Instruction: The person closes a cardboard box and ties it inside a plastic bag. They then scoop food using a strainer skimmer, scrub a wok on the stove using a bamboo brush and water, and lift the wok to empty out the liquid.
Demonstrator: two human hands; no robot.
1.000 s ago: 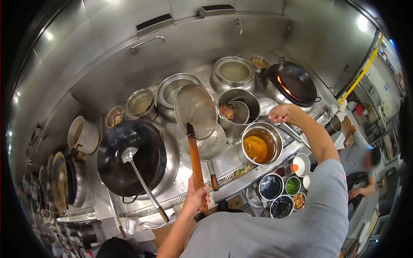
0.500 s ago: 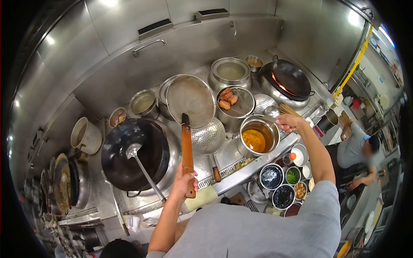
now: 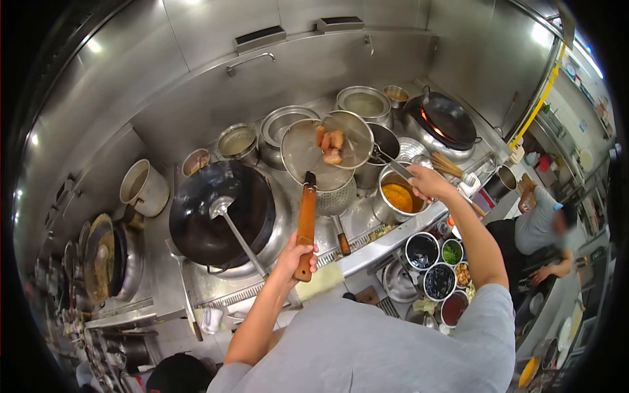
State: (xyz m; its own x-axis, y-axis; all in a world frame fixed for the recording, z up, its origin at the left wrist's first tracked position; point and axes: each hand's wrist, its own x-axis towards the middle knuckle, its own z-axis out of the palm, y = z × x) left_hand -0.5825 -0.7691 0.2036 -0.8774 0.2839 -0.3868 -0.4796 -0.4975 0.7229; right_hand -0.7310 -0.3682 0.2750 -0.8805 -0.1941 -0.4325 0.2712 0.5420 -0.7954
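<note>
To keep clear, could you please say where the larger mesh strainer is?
In the head view, the larger mesh strainer is above centre, in the left hand, partly overlapped by the smaller strainer.

Deep black across the wok (image 3: 196, 224), silver grey on the spatula (image 3: 221, 206) inside it. Right of the wok, warm orange-brown along the wooden handle (image 3: 306, 226), murky grey-brown over its strainer (image 3: 299, 145), reddish brown on the meat pieces (image 3: 332, 156), silver dotted with holes across the skimmer (image 3: 335, 198). Farther right of the wok, orange-gold in the pot contents (image 3: 398, 196), bright green in the herbs (image 3: 452, 251), yellow on the pipe (image 3: 536, 98).
</note>
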